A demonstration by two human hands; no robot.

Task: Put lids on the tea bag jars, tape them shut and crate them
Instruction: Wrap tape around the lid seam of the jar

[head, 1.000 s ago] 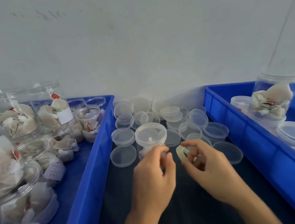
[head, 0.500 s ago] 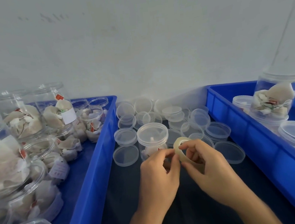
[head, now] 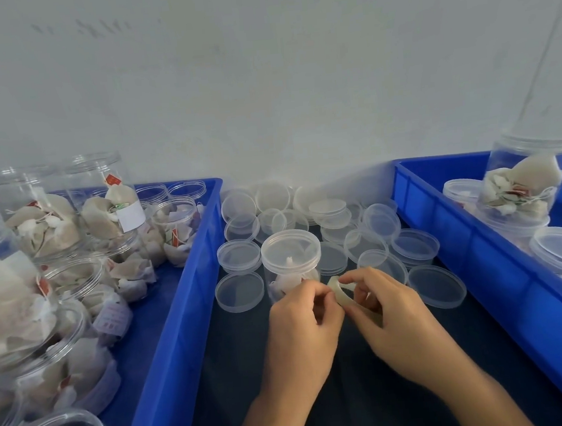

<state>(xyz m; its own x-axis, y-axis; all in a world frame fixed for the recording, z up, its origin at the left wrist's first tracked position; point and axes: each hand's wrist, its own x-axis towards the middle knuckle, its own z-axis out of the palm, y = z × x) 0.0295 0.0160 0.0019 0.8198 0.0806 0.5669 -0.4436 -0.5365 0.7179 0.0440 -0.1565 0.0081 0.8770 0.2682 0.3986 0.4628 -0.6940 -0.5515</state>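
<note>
Both hands meet low over the dark bench (head: 356, 393): my right hand (head: 396, 318) curls its fingers round a small roll of clear tape (head: 341, 296), a pale translucent ring held on edge, while my left hand (head: 301, 323) pinches at the roll's near rim with thumb and forefinger. Just beyond the knuckles stands a small clear plastic jar (head: 291, 266), round and upright, its smooth lid on and white tea bags showing through the wall. Around it lie loose lids (head: 437, 285), shallow transparent discs, some stacked, some overlapping, spread back toward the grey wall. A blue plastic crate (head: 180, 323) at left holds open-mouthed jars (head: 75, 281) packed with crumpled papery tea bags. Another blue crate (head: 481, 263) at right holds lidded jars (head: 525, 188), one tall and upright.
</note>
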